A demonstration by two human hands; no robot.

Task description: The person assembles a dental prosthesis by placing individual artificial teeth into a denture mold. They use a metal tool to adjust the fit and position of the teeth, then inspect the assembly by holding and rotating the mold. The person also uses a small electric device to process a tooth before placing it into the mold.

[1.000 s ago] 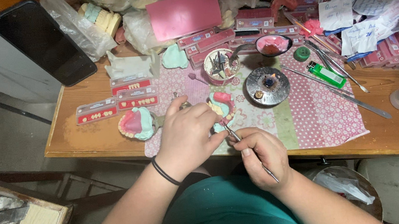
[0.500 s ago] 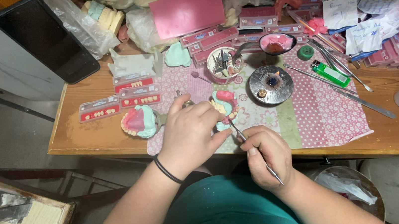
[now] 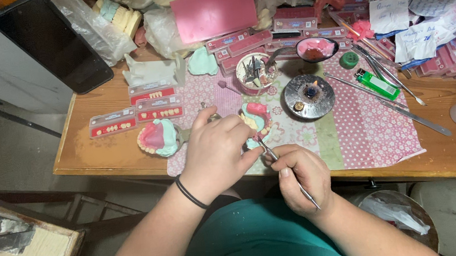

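The dental model (image 3: 254, 120), green base with pink wax gums, sits at the frame's centre, clasped in the left hand (image 3: 216, 153), whose grip is closed around it. Since a moment ago it has barely shifted, so the carving continues. The right hand (image 3: 297, 176), lower right of it, pinches a thin metal instrument (image 3: 285, 168), tip touching the model's lower edge, above the table (image 3: 94, 154)

A pink cloth (image 3: 365, 124) is covered in white dots — a green lighter (image 3: 377, 83) and a pink-and-mint tooth model (image 3: 255, 118) are seen on it.
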